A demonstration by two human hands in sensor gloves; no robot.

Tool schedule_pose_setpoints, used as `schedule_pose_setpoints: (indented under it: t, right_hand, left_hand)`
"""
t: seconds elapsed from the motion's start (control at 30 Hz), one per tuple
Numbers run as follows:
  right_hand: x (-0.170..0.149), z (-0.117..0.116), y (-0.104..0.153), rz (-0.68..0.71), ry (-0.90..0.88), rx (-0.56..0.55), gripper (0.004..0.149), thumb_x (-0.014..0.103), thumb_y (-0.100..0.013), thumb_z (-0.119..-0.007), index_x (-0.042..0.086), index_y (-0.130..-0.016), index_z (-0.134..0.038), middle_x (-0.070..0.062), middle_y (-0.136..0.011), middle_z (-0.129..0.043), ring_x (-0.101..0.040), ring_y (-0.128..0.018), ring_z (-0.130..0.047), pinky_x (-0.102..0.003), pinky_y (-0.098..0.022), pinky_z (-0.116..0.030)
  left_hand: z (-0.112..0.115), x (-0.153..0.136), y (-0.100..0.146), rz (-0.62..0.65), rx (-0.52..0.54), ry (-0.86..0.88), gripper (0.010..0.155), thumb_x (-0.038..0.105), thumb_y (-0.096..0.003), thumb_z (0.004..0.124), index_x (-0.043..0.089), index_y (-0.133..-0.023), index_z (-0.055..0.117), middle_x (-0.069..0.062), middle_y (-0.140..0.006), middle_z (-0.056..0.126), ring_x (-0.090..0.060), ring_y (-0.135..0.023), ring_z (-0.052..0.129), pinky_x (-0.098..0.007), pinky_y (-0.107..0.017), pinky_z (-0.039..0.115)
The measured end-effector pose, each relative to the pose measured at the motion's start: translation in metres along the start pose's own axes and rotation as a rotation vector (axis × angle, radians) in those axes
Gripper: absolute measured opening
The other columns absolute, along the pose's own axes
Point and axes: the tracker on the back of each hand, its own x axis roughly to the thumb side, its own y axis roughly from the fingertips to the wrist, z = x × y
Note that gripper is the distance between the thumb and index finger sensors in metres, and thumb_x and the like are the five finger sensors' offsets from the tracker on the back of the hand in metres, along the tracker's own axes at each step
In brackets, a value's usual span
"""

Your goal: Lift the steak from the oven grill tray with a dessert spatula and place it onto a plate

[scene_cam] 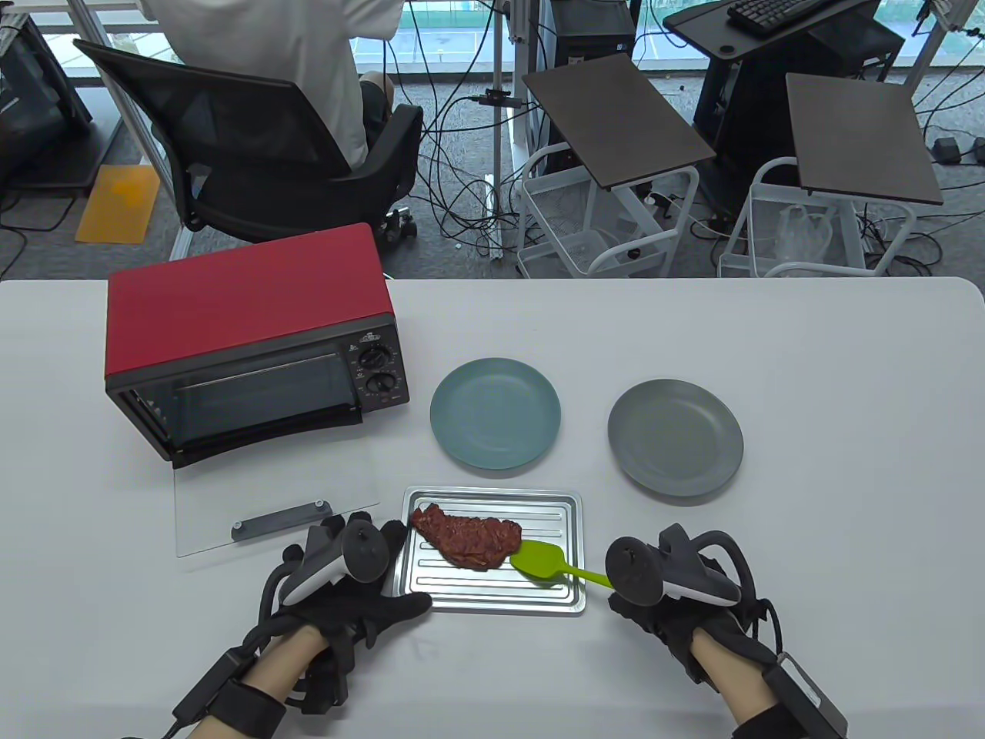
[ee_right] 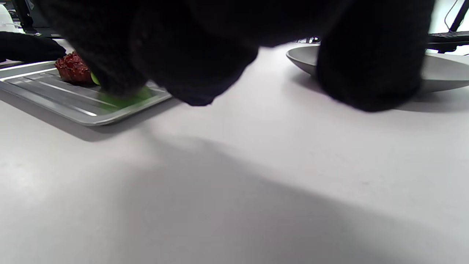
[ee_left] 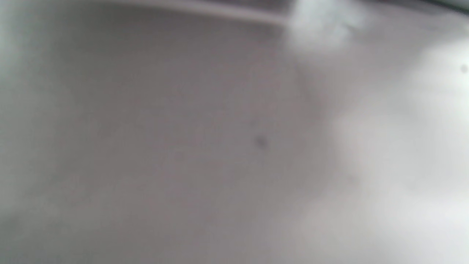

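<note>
A reddish-brown steak [scene_cam: 466, 535] lies on the metal grill tray [scene_cam: 539, 604] near the table's front. The green dessert spatula [scene_cam: 542, 562] has its blade against the steak's right end, handle running right into my right hand [scene_cam: 654, 589], which grips it. My left hand [scene_cam: 369, 573] rests at the tray's left edge, thumb along its front-left corner, fingers by the steak's left end. In the right wrist view the steak [ee_right: 73, 68], tray [ee_right: 66, 104] and a bit of the green spatula [ee_right: 124, 98] show under my dark fingers [ee_right: 198, 62]. The left wrist view is a grey blur.
A teal plate [scene_cam: 495, 413] sits just behind the tray and a grey plate [scene_cam: 675, 436] to its right, the latter also in the right wrist view [ee_right: 439, 73]. A red toaster oven [scene_cam: 254, 339] stands back left, its glass door [scene_cam: 269, 500] lying open on the table.
</note>
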Motion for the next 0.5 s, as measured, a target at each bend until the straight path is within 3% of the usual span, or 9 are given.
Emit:
schedule_pose_setpoints:
  t: [0.5]
  right_hand:
    - [0.017,0.001,-0.022,0.036,-0.013,0.0,0.044,0.046,-0.044,-0.083,0.012,-0.073,-0.086,0.0,-0.034,-0.094,-0.016,-0.003,-0.087,-0.044,-0.029,-0.088]
  left_hand:
    - [0.0,0.0,-0.001,0.003,-0.004,0.003,0.1,0.093,-0.033,0.052,0.048,-0.098,-0.01,0.005,-0.108,-0.02,-0.037,-0.105,-0.019,-0.079,-0.066,0.003]
